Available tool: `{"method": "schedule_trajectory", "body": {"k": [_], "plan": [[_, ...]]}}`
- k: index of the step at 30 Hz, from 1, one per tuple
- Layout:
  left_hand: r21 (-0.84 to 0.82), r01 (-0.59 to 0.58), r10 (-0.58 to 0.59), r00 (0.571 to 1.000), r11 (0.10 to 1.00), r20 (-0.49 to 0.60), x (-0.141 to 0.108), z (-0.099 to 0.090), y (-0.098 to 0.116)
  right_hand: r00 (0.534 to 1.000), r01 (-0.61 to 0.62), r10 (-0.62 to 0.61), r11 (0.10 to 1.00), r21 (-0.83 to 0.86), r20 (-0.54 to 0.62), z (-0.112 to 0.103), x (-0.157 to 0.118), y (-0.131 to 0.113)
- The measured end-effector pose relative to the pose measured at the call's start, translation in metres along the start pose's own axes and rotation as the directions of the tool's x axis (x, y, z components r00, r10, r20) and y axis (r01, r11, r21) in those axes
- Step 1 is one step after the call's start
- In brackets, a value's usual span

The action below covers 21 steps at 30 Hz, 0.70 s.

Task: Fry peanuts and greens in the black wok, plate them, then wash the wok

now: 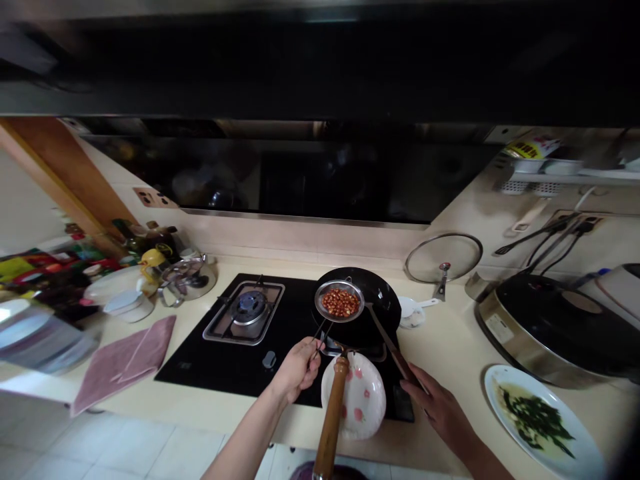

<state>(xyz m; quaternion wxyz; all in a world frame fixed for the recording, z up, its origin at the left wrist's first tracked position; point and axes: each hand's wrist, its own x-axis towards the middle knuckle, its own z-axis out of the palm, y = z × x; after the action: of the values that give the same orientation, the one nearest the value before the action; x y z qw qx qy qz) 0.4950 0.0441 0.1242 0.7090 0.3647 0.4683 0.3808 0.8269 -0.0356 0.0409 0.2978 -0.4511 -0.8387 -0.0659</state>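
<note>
My left hand [300, 365] is closed round the wire handle of a round strainer [324, 289], which holds reddish-brown peanuts [341, 303] above the black wok [377, 287]. In my right hand [434, 403] is the dark handle of a spatula [383, 330], its upper end reaching into the wok beside the strainer. The wok's wooden handle [331, 423] points toward me between my hands. Under that handle lies a white plate with pink prints [367, 398], at the front edge of the stove.
Left of the wok is an unlit burner [249, 305]. A steel pot [187, 279] and a pink cloth [127, 360] are further left. On the right are a glass lid [444, 257], a large electric pan [560, 327] and a plate of greens [540, 417].
</note>
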Motion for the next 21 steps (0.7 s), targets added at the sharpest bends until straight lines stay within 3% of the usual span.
{"method": "schedule_trajectory", "body": {"k": [3, 5, 7, 8, 9, 10, 12, 13, 14, 16, 18, 21], "plan": [[-0.003, -0.025, 0.025, 1.0, 1.0, -0.01, -0.004, 0.005, 0.001, 0.996, -0.055, 0.056, 0.998, -0.006, 0.067, -0.017, 0.005, 0.001], [0.0, -0.04, 0.04, 0.999, 0.999, -0.017, -0.008, 0.009, 0.001, 0.978, -0.21, 0.21, 0.976, 0.061, 0.013, -0.033, 0.017, -0.008], [0.006, -0.059, 0.06, 0.998, 0.998, -0.028, -0.013, 0.015, 0.0, 0.893, -0.413, 0.446, 0.865, 0.284, -0.061, -0.041, 0.037, -0.031], [0.009, -0.07, 0.071, 0.997, 0.997, -0.033, -0.016, 0.019, -0.001, 0.819, -0.495, 0.572, 0.747, 0.444, -0.05, -0.041, 0.05, -0.046], [0.011, -0.079, 0.079, 0.996, 0.997, -0.037, -0.019, 0.024, -0.002, 0.751, -0.547, 0.658, 0.571, 0.612, 0.057, -0.037, 0.065, -0.064], [0.014, -0.088, 0.088, 0.995, 0.996, -0.039, -0.022, 0.029, -0.005, 0.712, -0.568, 0.671, 0.376, 0.732, 0.207, -0.03, 0.081, -0.083], [0.015, -0.104, 0.105, 0.993, 0.994, -0.046, -0.027, 0.042, -0.012, 0.653, -0.589, 0.595, 0.01, 0.808, 0.469, -0.009, 0.114, -0.117], [0.014, -0.106, 0.106, 0.993, 0.994, -0.051, -0.029, 0.049, -0.017, 0.621, -0.587, 0.562, -0.129, 0.799, 0.546, 0.002, 0.128, -0.131], [0.012, -0.107, 0.108, 0.992, 0.994, -0.063, -0.031, 0.055, -0.021, 0.585, -0.576, 0.567, -0.213, 0.79, 0.58, 0.012, 0.141, -0.141], [0.027, -0.111, 0.113, 0.99, 0.994, -0.087, -0.033, 0.066, -0.028, 0.536, -0.546, 0.596, -0.297, 0.784, 0.599, 0.026, 0.157, -0.151], [0.078, -0.101, 0.105, 0.993, 0.992, -0.052, -0.036, 0.071, -0.027, 0.527, -0.515, 0.631, -0.297, 0.804, 0.57, 0.028, 0.161, -0.149], [0.208, -0.081, 0.05, 0.987, 0.975, 0.153, -0.048, 0.065, -0.019, 0.539, -0.467, 0.634, -0.325, 0.823, 0.555, 0.021, 0.154, -0.131]]}}
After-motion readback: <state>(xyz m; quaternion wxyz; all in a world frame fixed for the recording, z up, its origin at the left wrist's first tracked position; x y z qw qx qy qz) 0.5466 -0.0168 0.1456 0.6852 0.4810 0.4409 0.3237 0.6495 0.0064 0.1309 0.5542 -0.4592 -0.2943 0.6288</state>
